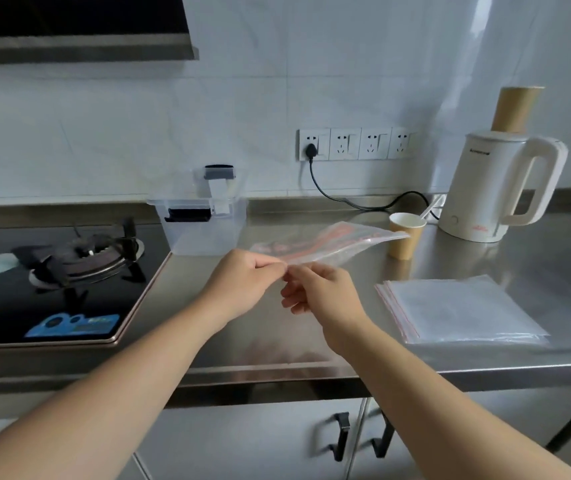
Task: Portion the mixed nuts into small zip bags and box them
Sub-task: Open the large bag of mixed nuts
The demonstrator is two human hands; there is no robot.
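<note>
I hold a clear zip bag [339, 242] with a red strip in the air above the steel counter [277, 327]. My left hand [246, 282] pinches its near edge with thumb and fingertips. My right hand [322, 292] pinches the same edge right beside it. The bag stretches away toward a brown paper cup [405, 237]. A flat stack of clear zip bags [460, 310] lies on the counter to the right. A clear plastic box [204, 226] with a raised lid and dark latches stands at the back, beside the stove. No nuts are visible.
A black gas hob [69, 271] fills the left of the counter. A white electric kettle [495, 188] stands at the back right, its black cord [346, 199] running to wall sockets. A brown cardboard tube [516, 109] rises behind it. Cabinet doors with black handles sit below.
</note>
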